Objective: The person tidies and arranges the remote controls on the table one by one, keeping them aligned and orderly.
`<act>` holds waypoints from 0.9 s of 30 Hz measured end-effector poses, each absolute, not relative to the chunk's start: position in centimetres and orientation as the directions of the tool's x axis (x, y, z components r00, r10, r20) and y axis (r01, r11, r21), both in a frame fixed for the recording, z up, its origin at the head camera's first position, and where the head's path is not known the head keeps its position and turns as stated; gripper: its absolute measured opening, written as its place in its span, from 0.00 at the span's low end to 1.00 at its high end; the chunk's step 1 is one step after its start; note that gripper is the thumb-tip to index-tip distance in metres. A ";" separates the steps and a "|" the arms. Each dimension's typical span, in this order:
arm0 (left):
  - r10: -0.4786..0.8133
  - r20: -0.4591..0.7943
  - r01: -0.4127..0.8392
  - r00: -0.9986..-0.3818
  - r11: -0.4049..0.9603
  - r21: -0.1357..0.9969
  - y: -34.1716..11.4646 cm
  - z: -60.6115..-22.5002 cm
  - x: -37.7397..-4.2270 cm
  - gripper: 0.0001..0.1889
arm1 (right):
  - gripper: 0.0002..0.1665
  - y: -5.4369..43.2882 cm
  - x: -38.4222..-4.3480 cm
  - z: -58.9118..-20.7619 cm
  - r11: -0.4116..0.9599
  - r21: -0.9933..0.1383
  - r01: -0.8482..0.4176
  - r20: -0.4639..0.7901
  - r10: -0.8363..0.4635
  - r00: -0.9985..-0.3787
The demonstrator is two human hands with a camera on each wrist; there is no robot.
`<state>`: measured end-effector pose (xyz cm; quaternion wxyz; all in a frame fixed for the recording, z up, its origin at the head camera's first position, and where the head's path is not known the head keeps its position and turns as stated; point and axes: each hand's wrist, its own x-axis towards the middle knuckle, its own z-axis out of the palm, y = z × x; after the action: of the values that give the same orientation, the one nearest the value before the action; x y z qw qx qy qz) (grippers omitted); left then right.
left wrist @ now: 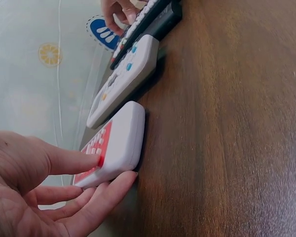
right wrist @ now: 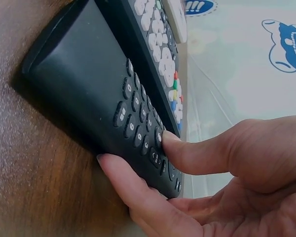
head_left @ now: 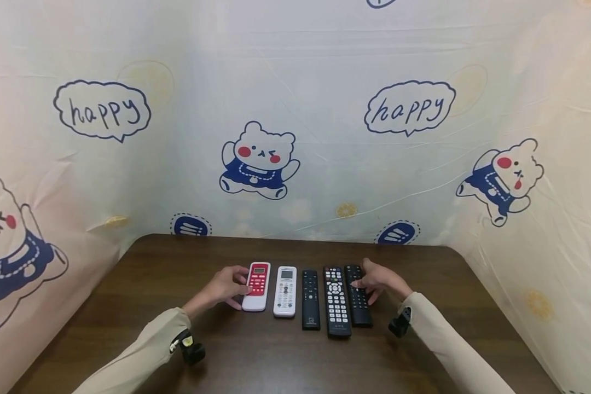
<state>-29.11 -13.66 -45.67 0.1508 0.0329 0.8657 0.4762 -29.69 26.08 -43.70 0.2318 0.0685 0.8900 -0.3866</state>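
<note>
Several remote controls lie side by side on the table. At the left end is a white remote with a red button panel [head_left: 256, 303]. My left hand [head_left: 225, 285] grips it, thumb on the panel and fingers along its left side, as the left wrist view shows. A black remote with dark buttons [head_left: 362, 317] lies at the right end. My right hand [head_left: 381, 279] holds that one, its thumb on the buttons and its fingers against the outer side. Next to it is a black remote with white buttons [head_left: 339, 329].
A white remote with a small screen [head_left: 285, 312] and a slim black remote [head_left: 311, 314] lie in the middle of the row. The brown wooden table [head_left: 256, 361] meets a printed curtain [head_left: 325, 180] at the back and sides.
</note>
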 end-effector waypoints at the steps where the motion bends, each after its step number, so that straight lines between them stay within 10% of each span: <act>1: 0.201 -0.228 -0.086 -0.953 0.543 0.836 -13.6 -45.6 -29.1 0.30 | 0.35 26.1 -29.7 -43.7 0.693 -0.656 0.300 -0.466 -0.058 -0.883; 27: 0.234 -0.201 -0.045 -0.951 0.539 0.841 -15.6 -44.4 -28.7 0.29 | 0.38 26.7 -28.9 -43.7 0.706 -0.640 0.302 -0.465 -0.042 -0.885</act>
<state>-28.69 -15.61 -44.45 0.1463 0.0548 0.8650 0.4769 -28.90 26.71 -43.65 0.2291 0.0726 0.8948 -0.3764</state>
